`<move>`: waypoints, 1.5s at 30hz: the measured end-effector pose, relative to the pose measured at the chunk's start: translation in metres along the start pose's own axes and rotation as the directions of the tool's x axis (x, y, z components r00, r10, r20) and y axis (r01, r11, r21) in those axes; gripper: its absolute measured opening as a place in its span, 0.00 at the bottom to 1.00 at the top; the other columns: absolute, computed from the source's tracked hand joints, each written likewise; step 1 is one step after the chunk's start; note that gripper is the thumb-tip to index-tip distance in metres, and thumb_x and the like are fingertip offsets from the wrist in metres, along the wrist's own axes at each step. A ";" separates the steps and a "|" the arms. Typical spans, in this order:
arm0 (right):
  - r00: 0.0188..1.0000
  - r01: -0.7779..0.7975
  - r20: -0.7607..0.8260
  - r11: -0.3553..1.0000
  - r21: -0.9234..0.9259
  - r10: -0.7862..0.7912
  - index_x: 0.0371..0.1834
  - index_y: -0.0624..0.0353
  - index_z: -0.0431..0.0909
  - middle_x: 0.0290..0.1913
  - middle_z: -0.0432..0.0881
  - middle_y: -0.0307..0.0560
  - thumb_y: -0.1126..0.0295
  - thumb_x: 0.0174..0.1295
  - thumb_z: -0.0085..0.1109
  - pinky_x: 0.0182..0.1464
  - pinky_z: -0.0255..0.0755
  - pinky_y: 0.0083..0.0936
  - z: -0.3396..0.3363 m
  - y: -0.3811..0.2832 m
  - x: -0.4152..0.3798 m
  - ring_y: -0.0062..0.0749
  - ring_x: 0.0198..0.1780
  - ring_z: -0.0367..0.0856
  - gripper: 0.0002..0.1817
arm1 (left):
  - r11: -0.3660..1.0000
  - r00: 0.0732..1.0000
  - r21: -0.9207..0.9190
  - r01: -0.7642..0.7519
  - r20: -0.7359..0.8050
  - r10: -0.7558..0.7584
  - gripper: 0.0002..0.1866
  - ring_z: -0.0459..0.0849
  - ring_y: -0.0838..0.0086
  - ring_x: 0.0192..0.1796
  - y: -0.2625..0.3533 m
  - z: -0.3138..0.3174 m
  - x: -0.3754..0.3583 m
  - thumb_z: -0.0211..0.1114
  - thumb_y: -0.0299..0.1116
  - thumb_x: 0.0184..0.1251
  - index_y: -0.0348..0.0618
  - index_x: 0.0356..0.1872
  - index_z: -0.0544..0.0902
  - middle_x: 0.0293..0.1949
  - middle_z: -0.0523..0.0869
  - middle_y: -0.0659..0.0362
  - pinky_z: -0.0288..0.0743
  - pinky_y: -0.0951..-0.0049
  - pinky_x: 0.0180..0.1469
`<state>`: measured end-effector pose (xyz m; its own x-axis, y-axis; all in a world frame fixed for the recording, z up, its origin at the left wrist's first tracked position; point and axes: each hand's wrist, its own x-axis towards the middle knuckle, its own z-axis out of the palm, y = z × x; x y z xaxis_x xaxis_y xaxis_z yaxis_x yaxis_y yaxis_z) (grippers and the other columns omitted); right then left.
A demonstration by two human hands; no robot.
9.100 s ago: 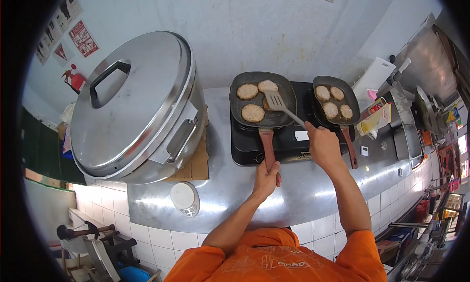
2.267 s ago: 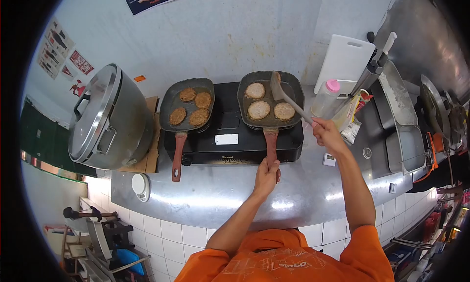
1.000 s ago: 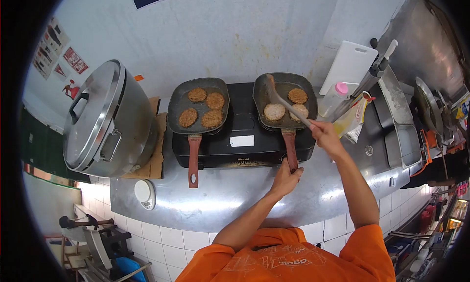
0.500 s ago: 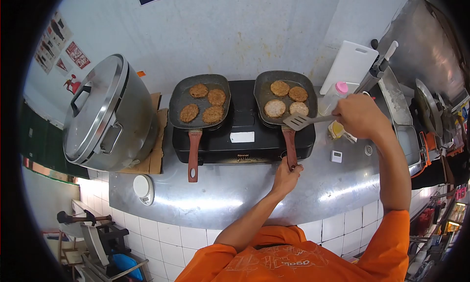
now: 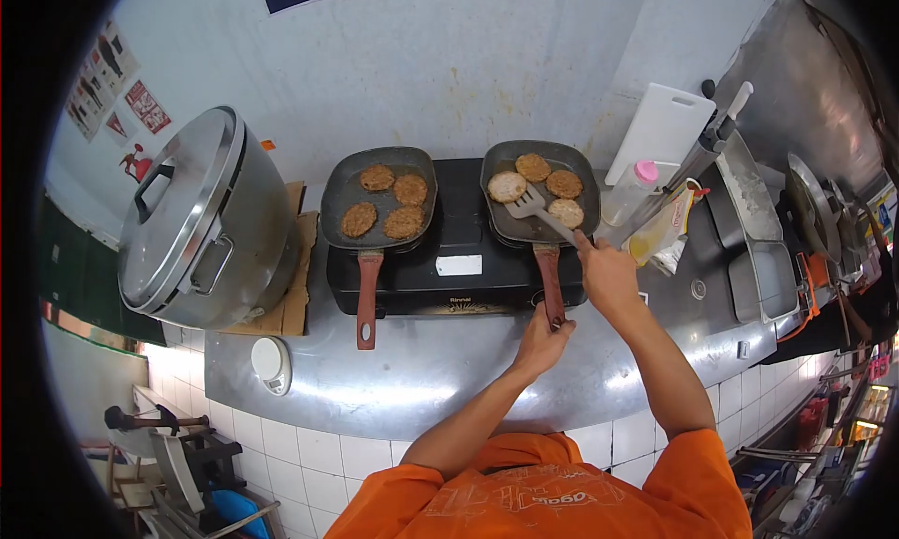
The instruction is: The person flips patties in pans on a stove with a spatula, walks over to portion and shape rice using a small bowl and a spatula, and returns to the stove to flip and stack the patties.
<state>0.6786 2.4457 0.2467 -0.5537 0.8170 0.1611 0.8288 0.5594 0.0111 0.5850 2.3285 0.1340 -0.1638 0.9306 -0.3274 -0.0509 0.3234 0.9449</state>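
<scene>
My left hand [image 5: 544, 342] is wrapped round the red-brown handle of the right frying pan [image 5: 501, 225], near its lower end. In my right hand [image 5: 609, 272] is a slotted spatula [image 5: 554, 222], its blade inside that pan against the edge of a pale patty [image 5: 507, 187] at the left. Two browned patties lie at the back of the pan, and another pale patty [image 5: 565, 212] sits at the front right, beside the spatula. The left frying pan [image 5: 330, 211] holds several browned patties [image 5: 409, 189]. Both pans rest on a black two-burner gas stove [image 5: 459, 230].
A large lidded metal pot [image 5: 253, 230] stands on cardboard at the left, with a white kitchen scale [image 5: 270, 359] below it. Right of the stove are a pink-capped bottle [image 5: 629, 194], a yellow-and-white packet [image 5: 663, 230], a white cutting board [image 5: 661, 132] and metal trays [image 5: 763, 281].
My right hand has come down and left with the spatula, whose blade has moved from the pan's front edge into it. The left pale patty has shifted back and left. My left hand keeps its grip.
</scene>
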 end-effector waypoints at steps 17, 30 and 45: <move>0.991 -0.094 0.126 0.906 0.413 0.046 0.56 0.61 0.86 0.25 0.83 0.51 0.69 0.71 0.58 0.32 0.72 0.38 -0.114 0.060 -0.014 0.42 0.27 0.83 0.15 | 0.952 0.998 -0.305 0.041 -0.024 -0.051 0.17 0.87 0.74 0.38 0.006 0.009 -0.013 0.65 0.34 0.73 0.42 0.55 0.70 0.48 0.85 0.58 0.74 0.74 0.37; 0.977 0.075 0.196 0.997 0.020 -0.077 0.35 0.61 0.86 0.31 0.86 0.61 0.73 0.59 0.63 0.44 0.78 0.50 -0.142 0.012 0.000 0.59 0.40 0.86 0.05 | 0.964 0.999 -0.261 0.047 0.025 -0.042 0.15 0.87 0.73 0.39 0.009 0.005 -0.015 0.64 0.33 0.72 0.42 0.53 0.70 0.47 0.87 0.57 0.74 0.72 0.37; 0.937 0.222 0.323 0.938 -0.267 -0.130 0.29 0.61 0.89 0.35 0.89 0.57 0.72 0.59 0.61 0.42 0.84 0.44 -0.149 -0.038 0.047 0.51 0.39 0.90 0.08 | 0.960 0.999 -0.275 -0.043 -0.031 0.036 0.13 0.83 0.71 0.30 0.000 0.017 -0.009 0.59 0.26 0.75 0.35 0.52 0.67 0.35 0.79 0.55 0.78 0.67 0.33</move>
<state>0.6334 2.4424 0.4007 -0.6529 0.7381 -0.1697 0.6759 0.6690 0.3094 0.6035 2.3233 0.1373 -0.1959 0.9358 -0.2933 -0.3132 0.2237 0.9230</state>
